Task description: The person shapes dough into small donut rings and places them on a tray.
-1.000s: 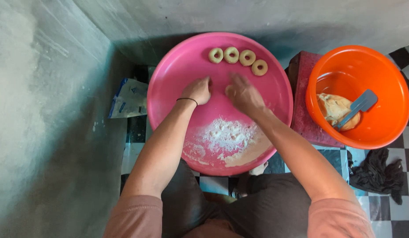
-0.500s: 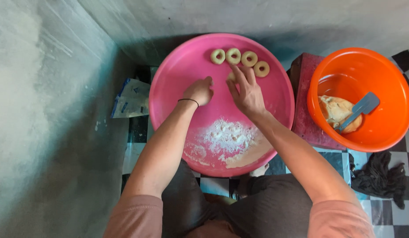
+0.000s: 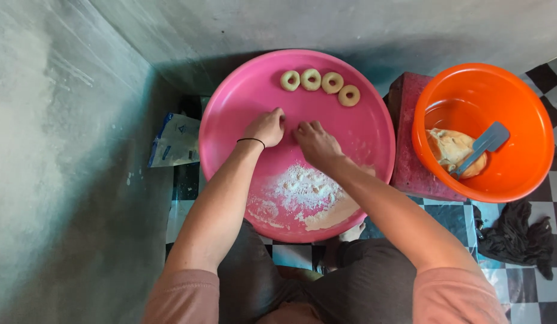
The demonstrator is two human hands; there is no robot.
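Resting near the middle of a large round pink tray (image 3: pixel 230 120), the two hands sit close together with their fingertips almost meeting. The left hand (image 3: pixel 266 127), with a thin black band at its wrist, is curled into a loose fist with knuckles up; the right hand (image 3: pixel 316 144) lies beside it, fingers bent and pressed toward the tray surface. Whatever sits between or under the fingers is hidden, so I cannot tell whether either hand holds a piece of dough or only presses on the tray.

Four pale dough rings (image 3: pixel 320 83) lie in a slightly curving row along the far side of the tray, each just beside the next, well apart from the hands. Closer to the person, a scattered patch of white flour (image 3: pixel 305 189) covers the near part of the tray, with a smoother cream-coloured smear at its near edge.

To the right of the tray, on a dark red block (image 3: pixel 407 138), stands an orange basin (image 3: pixel 518 96). Inside it lies a lump of yellowish dough (image 3: pixel 449 147) with a grey spatula (image 3: pixel 485 143) leaning across it. A dark cloth (image 3: pixel 515 237) lies on the chequered floor below the basin, and a blue and white bag (image 3: pixel 173 141) lies left of the tray.
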